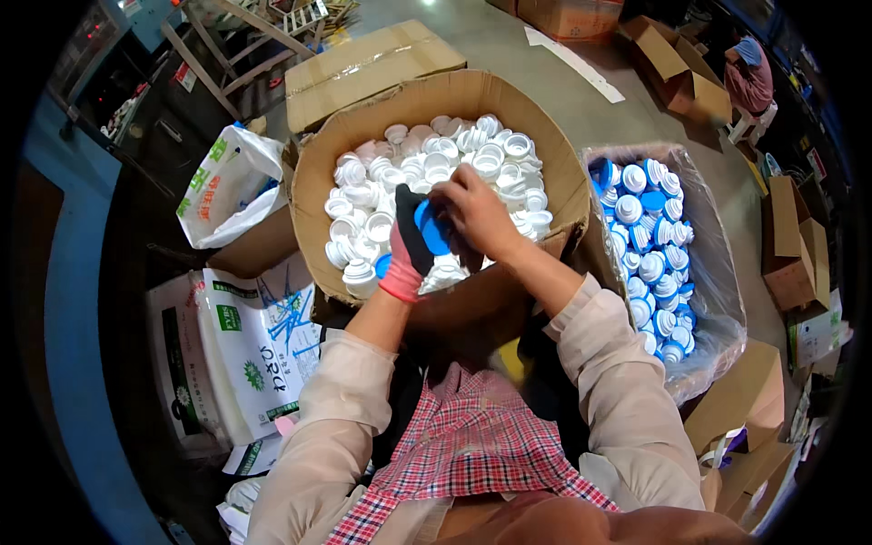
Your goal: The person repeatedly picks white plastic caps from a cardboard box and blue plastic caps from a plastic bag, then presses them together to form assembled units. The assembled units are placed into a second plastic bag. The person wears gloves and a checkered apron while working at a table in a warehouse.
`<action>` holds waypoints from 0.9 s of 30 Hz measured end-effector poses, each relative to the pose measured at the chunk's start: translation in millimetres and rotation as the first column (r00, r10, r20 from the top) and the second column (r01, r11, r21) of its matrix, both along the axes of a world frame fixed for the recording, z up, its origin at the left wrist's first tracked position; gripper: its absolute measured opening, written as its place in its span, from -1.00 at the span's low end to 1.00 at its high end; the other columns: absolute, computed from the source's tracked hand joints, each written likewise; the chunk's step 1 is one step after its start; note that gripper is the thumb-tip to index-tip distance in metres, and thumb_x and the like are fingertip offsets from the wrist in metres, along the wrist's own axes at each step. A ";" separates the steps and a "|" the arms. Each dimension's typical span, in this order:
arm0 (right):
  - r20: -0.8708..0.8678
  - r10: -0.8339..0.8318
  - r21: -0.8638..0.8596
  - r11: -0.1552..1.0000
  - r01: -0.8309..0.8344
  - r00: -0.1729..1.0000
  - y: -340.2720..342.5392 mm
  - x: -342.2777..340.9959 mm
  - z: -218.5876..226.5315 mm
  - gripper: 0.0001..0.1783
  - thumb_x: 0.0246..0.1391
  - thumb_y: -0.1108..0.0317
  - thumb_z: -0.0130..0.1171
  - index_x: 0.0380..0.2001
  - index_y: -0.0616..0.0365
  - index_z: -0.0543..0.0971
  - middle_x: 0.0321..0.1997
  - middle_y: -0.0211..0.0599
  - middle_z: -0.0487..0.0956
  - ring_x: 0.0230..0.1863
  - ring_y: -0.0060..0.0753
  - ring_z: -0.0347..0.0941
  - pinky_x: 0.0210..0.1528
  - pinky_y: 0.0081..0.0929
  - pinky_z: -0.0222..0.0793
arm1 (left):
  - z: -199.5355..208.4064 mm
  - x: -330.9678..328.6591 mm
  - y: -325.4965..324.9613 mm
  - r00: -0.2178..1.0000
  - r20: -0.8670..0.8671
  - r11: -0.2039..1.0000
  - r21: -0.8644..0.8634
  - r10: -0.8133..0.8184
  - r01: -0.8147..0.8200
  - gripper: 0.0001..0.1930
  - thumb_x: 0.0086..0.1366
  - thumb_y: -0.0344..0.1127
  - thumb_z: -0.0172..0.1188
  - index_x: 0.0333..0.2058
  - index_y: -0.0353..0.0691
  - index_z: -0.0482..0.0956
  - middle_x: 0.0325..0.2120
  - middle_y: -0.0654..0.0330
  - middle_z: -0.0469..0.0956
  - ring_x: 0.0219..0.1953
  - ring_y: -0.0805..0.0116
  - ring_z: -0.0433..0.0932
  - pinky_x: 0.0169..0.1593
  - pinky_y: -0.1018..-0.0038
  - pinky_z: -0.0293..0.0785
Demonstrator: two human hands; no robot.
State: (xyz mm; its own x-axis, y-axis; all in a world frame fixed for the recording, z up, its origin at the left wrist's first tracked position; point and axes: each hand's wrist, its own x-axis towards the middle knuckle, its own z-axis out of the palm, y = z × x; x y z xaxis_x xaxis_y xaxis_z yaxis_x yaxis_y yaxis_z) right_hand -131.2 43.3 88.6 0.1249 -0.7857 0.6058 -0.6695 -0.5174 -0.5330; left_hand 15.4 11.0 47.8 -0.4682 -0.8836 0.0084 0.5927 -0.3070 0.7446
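Note:
My left hand [411,247], in a pink glove with black fingers, grips a blue round lid [431,228] tilted on edge. Bare and bent-fingered, my right hand [478,214] closes on the lid's upper right side; its fingertips are partly hidden. A second bit of blue plastic [382,265] shows beside the glove. Both hands are over the near part of a large cardboard box [311,195] heaped with white plastic caps [438,165]. Below the lid, a white cap [443,271] shows between my hands; whether it is held I cannot tell.
A clear-lined box [722,300] of blue-and-white caps [652,265] stands on the right. A white plastic bag [238,195] and printed sacks [238,350] with blue strips lie left. Behind is a taped carton [372,68]. Another person [750,77] sits far right.

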 end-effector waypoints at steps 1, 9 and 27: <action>0.177 -0.001 0.237 0.971 -0.042 0.984 -3.0 -7.4 -2.2 -0.80 -0.01 0.57 0.15 -0.26 0.14 0.56 -0.31 -0.14 0.37 -0.25 -0.09 0.47 -0.23 -0.31 0.43 | 1.5 4.3 -3.0 0.989 0.123 0.991 -0.117 0.082 -0.068 -0.44 0.46 0.13 -0.24 -0.19 -0.31 0.50 -0.32 0.16 0.58 -0.24 0.36 0.57 -0.11 0.46 0.53; -0.706 -0.179 0.421 0.671 0.610 0.685 -28.1 -96.9 -51.0 -0.70 0.02 0.44 0.07 -0.14 0.14 0.60 0.00 0.06 0.50 -0.04 0.16 0.47 0.04 -0.14 0.41 | 8.7 55.5 -34.0 0.933 -0.360 0.918 0.364 -0.017 0.158 -0.26 0.26 0.16 0.09 0.23 -0.22 0.14 0.21 -0.20 0.19 0.25 -0.39 0.15 0.19 -0.44 0.07; -0.580 0.000 0.651 0.602 0.463 0.815 -84.6 -34.5 -114.9 -0.77 -0.10 0.39 0.21 -0.30 0.21 0.61 -0.13 0.06 0.60 -0.09 0.06 0.56 -0.06 -0.18 0.48 | 23.7 60.7 -32.2 0.819 -0.501 0.877 0.214 -0.280 0.431 -0.14 0.24 0.40 -0.08 0.16 -0.34 0.26 0.12 -0.23 0.33 0.18 -0.29 0.32 0.14 -0.28 0.27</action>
